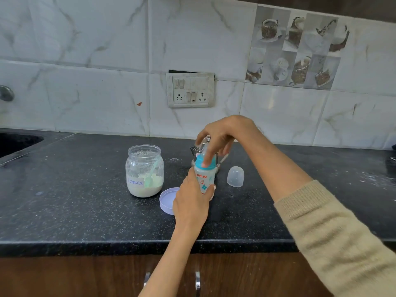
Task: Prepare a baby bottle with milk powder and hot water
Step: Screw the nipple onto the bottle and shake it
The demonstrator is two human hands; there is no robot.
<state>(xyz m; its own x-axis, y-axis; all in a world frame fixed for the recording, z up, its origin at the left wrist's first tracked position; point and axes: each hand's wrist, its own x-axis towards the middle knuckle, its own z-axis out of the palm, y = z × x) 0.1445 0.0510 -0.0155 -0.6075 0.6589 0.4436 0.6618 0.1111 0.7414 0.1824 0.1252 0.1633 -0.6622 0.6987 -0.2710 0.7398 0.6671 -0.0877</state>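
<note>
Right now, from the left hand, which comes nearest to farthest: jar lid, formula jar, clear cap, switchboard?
1. Jar lid: beside the left hand, on its left.
2. Clear cap to the right and formula jar to the left: too close to call.
3. Switchboard: on the wall.

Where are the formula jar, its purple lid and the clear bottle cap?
formula jar (144, 171), head view, glass side.
purple lid (168, 200), head view, inner face.
clear bottle cap (235, 176), head view, dome side.

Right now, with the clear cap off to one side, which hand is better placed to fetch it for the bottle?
Right. The right hand only pinches the teal collar from above, and the clear cap stands on its side of the counter. The left hand grips the bottle, steadying it.
</note>
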